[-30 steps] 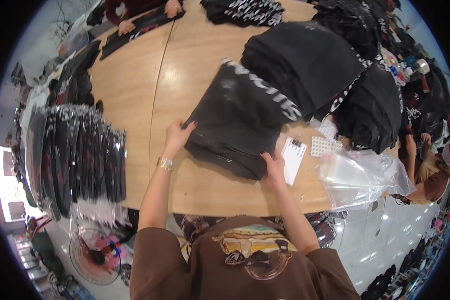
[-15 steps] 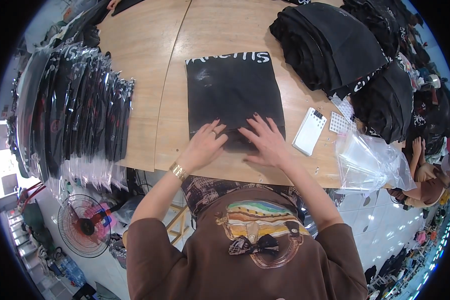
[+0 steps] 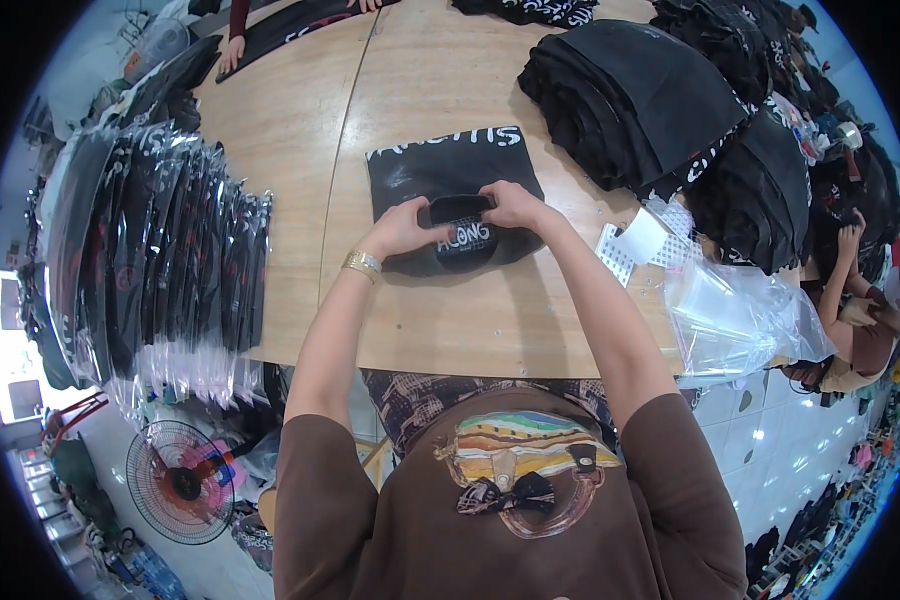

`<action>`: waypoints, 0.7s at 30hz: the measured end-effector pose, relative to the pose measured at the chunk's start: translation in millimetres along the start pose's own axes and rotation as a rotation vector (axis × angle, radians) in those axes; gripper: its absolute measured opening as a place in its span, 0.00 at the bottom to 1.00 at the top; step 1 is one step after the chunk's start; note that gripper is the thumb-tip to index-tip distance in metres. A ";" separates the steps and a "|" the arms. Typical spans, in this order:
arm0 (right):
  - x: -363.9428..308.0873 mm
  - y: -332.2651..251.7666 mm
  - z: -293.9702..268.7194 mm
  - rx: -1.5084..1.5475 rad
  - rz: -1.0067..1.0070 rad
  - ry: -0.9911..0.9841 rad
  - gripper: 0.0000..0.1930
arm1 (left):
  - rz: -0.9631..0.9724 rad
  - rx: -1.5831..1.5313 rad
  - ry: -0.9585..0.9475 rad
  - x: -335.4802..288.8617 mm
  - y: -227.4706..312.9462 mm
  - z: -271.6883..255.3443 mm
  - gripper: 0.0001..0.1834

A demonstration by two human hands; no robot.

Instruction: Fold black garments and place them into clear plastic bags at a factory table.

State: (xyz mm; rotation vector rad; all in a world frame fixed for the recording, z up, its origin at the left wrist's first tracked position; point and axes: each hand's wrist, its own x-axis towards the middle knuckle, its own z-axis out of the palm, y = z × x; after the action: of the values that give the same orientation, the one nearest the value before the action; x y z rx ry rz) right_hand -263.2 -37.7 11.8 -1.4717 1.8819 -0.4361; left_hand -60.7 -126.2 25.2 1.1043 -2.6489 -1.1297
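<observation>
A folded black garment (image 3: 400,172) with white lettering along its far edge lies on the wooden table (image 3: 450,325). My left hand (image 3: 402,230) grips the left side of its near part, thumb pointing inward. Across from it, my right hand (image 3: 515,207) pinches the right side of the same part. Between my hands this near part is raised and curled, with white print showing on the side toward me. A gold bracelet (image 3: 363,264) circles my left wrist. Some fingertips are hidden behind the cloth.
Bagged black garments (image 3: 155,250) stand in a row at left. Piles of black garments (image 3: 630,100) fill the far right, near white cards (image 3: 640,238) and clear plastic bags (image 3: 735,310). Another person's hand (image 3: 232,53) rests on black cloth at far left. A fan (image 3: 182,483) stands below.
Both hands have gone from lying on the garment's near edge to gripping and lifting it away from me. At far left, another person's hands and a long black cloth have come further into view.
</observation>
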 end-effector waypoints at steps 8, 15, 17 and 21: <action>-8.0 -10.2 -3.2 -0.040 -0.047 -0.048 0.27 | -0.039 0.073 -0.297 17.4 4.7 -13.4 0.31; 5.4 -7.6 -1.7 -0.095 -0.003 -0.081 0.26 | -0.118 0.125 -0.342 31.5 1.4 -15.6 0.29; 5.1 -9.0 -0.6 -0.090 0.003 -0.071 0.25 | -0.094 0.158 -0.263 29.4 -1.6 -13.0 0.29; -2.2 -17.9 -1.0 -0.099 -0.036 -0.057 0.25 | -0.065 0.077 -0.293 17.5 -8.1 -11.0 0.30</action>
State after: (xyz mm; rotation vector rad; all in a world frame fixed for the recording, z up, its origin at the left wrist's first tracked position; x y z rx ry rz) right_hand -251.0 -41.1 24.6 -1.5688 1.8575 -0.3181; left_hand -65.4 -147.8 24.3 1.1225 -2.9178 -1.3043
